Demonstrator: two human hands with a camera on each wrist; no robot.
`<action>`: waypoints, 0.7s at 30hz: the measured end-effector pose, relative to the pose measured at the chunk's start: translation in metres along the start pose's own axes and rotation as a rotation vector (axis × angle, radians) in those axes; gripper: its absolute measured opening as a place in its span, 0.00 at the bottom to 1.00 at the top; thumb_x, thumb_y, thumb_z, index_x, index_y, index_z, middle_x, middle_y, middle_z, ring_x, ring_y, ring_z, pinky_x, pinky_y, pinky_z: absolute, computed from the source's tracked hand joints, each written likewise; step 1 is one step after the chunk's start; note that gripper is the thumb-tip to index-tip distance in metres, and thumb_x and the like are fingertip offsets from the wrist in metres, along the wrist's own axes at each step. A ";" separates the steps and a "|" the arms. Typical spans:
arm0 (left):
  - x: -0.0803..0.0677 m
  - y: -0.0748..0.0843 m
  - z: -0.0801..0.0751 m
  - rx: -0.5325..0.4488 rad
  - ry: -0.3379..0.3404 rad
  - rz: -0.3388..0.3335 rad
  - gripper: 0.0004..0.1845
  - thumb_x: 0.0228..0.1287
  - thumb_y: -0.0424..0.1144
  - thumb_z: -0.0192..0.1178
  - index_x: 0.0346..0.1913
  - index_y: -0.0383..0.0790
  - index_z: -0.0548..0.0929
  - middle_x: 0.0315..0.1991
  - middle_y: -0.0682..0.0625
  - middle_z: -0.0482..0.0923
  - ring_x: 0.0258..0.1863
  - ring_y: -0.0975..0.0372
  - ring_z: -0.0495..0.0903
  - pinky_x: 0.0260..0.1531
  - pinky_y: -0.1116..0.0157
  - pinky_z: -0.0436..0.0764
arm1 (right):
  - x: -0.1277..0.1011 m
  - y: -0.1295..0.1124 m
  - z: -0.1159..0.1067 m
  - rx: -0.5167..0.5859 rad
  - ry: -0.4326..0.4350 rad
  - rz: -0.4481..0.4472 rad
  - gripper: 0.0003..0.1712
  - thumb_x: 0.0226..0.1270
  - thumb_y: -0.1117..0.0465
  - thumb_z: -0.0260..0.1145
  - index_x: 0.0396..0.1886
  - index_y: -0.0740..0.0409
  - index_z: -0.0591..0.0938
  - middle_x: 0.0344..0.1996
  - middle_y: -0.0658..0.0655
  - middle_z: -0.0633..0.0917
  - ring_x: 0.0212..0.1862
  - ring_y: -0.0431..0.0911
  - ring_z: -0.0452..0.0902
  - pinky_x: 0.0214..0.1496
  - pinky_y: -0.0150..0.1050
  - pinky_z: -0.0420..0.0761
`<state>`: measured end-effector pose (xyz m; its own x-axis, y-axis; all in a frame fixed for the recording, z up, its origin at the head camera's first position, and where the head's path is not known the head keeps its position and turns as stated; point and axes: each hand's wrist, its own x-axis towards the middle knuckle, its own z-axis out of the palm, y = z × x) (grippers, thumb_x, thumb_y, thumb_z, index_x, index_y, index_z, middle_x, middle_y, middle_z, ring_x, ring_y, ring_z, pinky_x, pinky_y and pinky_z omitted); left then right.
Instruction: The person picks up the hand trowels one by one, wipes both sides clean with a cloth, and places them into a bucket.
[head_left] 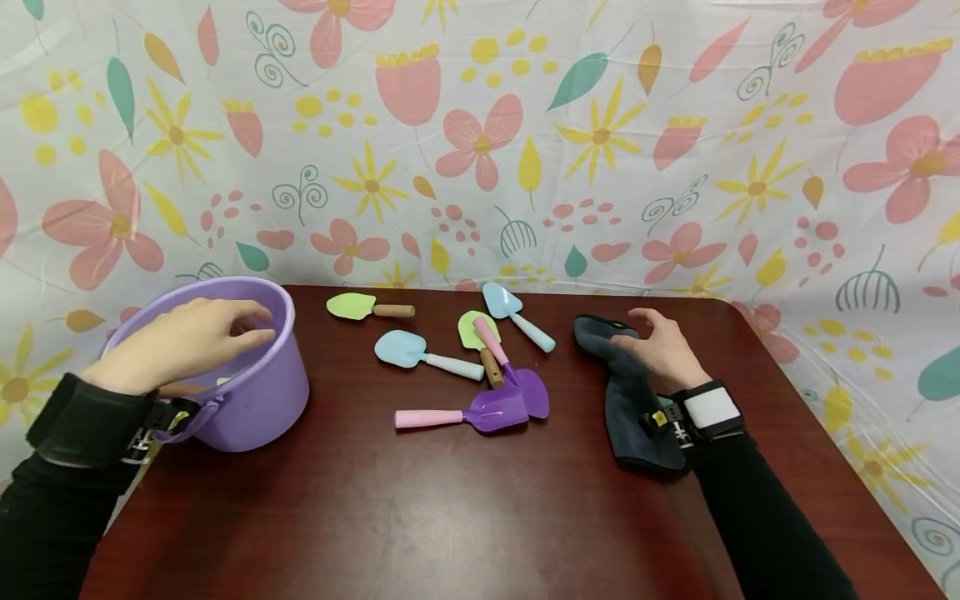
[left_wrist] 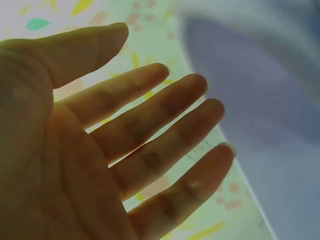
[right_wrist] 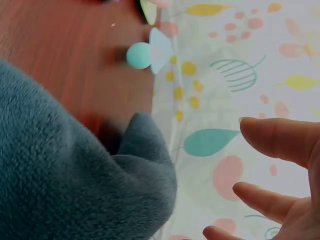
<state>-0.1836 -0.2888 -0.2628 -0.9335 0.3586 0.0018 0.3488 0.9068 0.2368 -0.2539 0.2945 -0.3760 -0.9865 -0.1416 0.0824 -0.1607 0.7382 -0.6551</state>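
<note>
Your left hand (head_left: 191,337) hovers over the purple bucket (head_left: 262,392) at the near left of the tabletop (head_left: 420,508), fingers straight and relaxed, holding nothing. Your right hand (head_left: 663,350) rests above the far end of the dark grey cloth (head_left: 633,417) on the right, fingers spread loosely, gripping nothing; whether it touches the cloth cannot be told. Between the hands lie toy shovels: a green one (head_left: 360,307) far left, a blue one (head_left: 420,352), another blue one (head_left: 516,313), and a purple scoop with a pink handle (head_left: 468,413) nearest you.
</note>
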 end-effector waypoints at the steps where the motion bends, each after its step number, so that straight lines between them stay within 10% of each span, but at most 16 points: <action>1: 0.000 0.006 0.000 -0.002 0.013 0.006 0.21 0.70 0.46 0.59 0.57 0.35 0.80 0.46 0.44 0.83 0.46 0.51 0.81 0.47 0.46 0.75 | -0.002 -0.001 0.000 0.005 0.003 -0.002 0.38 0.71 0.52 0.64 0.70 0.70 0.62 0.65 0.77 0.64 0.58 0.68 0.65 0.54 0.60 0.69; 21: 0.046 0.060 0.054 -0.141 0.014 0.136 0.13 0.70 0.45 0.60 0.50 0.42 0.84 0.40 0.53 0.84 0.41 0.59 0.81 0.43 0.53 0.76 | -0.016 -0.004 0.009 0.081 -0.021 0.096 0.40 0.72 0.52 0.63 0.73 0.65 0.58 0.68 0.77 0.54 0.58 0.66 0.60 0.52 0.57 0.67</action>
<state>-0.2007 -0.2060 -0.3011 -0.8798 0.4720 0.0560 0.4577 0.8098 0.3671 -0.2367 0.2881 -0.3809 -0.9962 -0.0873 0.0009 -0.0614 0.6936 -0.7178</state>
